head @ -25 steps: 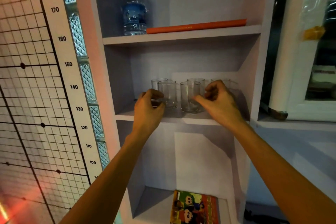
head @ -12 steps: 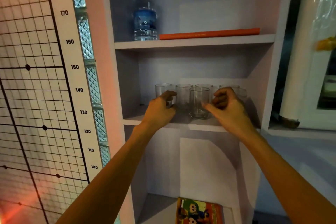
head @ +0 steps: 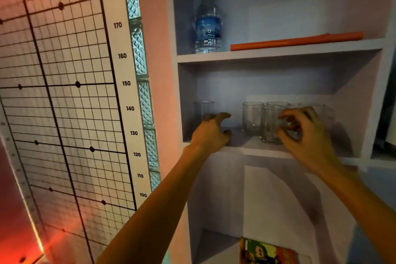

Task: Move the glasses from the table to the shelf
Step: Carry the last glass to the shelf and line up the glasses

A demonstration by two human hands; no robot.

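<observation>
While I hover at the lilac shelf [head: 242,144], L hand [head: 211,135] loose, empty, glass [head: 203,108] just behind; R hand [head: 308,141] half-curled, empty, glasses [head: 252,117] beside fingertips [head: 281,116]; height chart [head: 126,83] further left.

My feed is dim, tinted violet. A red-orange glow burns at 7 o'clock across the height chart [head: 64,113]. Shadows fall toward 4 o'clock behind the glasses [head: 271,126]; wide-angle bend bows the edges, and detail is soft throughout.

A water bottle [head: 207,25] stands beside a flat orange book [head: 296,40] — left, a height chart [head: 126,83].
</observation>
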